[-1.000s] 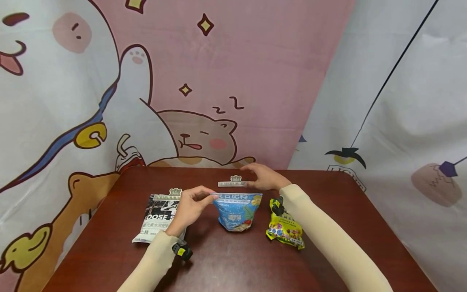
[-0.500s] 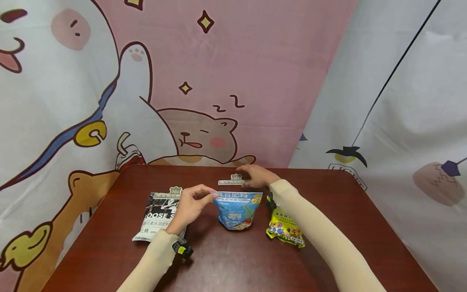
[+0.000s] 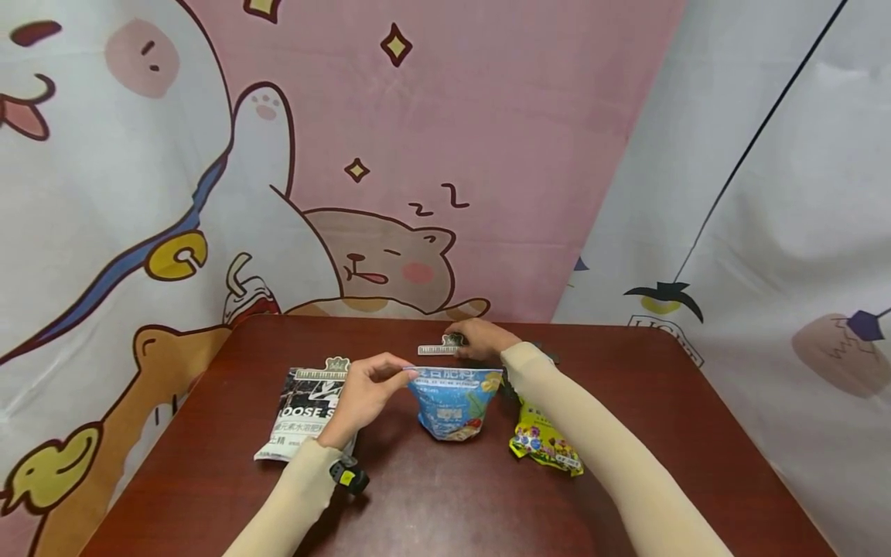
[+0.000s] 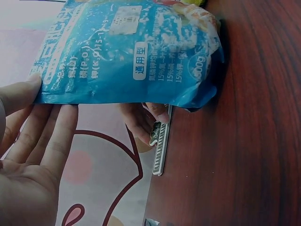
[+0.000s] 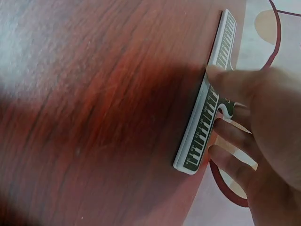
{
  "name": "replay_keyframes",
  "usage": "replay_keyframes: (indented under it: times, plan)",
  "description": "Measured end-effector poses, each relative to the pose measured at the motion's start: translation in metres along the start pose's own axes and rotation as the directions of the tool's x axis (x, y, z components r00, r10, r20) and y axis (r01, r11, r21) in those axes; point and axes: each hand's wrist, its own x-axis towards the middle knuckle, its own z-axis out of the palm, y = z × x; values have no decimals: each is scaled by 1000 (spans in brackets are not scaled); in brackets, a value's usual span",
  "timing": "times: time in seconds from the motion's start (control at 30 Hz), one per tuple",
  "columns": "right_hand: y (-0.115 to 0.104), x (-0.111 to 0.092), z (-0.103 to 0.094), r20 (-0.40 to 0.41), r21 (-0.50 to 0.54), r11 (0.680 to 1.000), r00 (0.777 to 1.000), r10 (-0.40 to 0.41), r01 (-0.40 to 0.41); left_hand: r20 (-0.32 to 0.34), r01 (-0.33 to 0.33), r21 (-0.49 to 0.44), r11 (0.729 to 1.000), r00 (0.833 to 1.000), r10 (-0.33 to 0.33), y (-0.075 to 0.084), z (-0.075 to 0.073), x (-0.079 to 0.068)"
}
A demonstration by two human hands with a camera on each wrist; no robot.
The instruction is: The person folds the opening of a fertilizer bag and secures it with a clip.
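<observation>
My left hand (image 3: 372, 394) pinches the upper left corner of a blue fertilizer bag (image 3: 451, 406), thumb in front and fingers behind. The bag stands upright on the table, its flat top edge level. Behind it, toward the far edge, lies a long bag clip (image 3: 437, 350) with a keyboard-like pattern and a decorated handle. My right hand (image 3: 482, 339) holds this clip near the handle. In the right wrist view its thumb presses on the clip (image 5: 202, 127) while the other fingers curl behind.
A black-and-white bag (image 3: 295, 425) with a similar clip (image 3: 323, 374) along its top lies to the left, partly behind my left hand. A yellow bag (image 3: 546, 445) lies to the right, partly covered by my right forearm. The reddish-brown table (image 3: 445, 510) ends at a cartoon-printed cloth (image 3: 522, 155).
My right hand has moved left and closed in on the clip, which stays in about the same place. The left hand and the blue bag have barely moved.
</observation>
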Motion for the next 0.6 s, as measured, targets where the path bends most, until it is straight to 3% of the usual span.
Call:
replay_keyframes:
  times: [0.6]
  plan:
    - [-7,1,0,-83,9,1000,996,15,-14,5,-12,-7,1000,1000,12,1,0,-1]
